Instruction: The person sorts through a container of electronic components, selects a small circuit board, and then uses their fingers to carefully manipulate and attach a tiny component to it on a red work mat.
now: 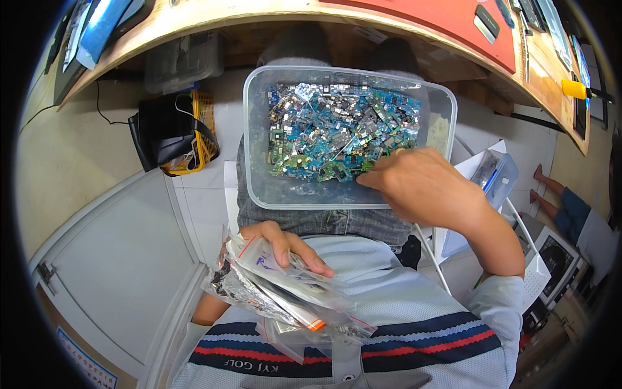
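A clear plastic tub (350, 200) rests on my lap, holding a heap of small circuit boards (343, 129) in blue, green and silver. My right hand (414, 181) reaches over its near right side, fingers curled down among the boards. What lies between those fingertips, if anything, is hidden. Close to my body, my left hand (275, 243) grips a bunch of clear zip bags (285, 285) with thumb and fingers. Dark small parts show inside one bag, and a flat strip with an orange end shows among them.
Beyond the tub curves a wooden workbench (259, 14) with a red mat (440, 26). A yellow basket (206, 133) with a black bag stands on the floor at left. At right are a clear bin (499, 175) and another person's legs (551, 194).
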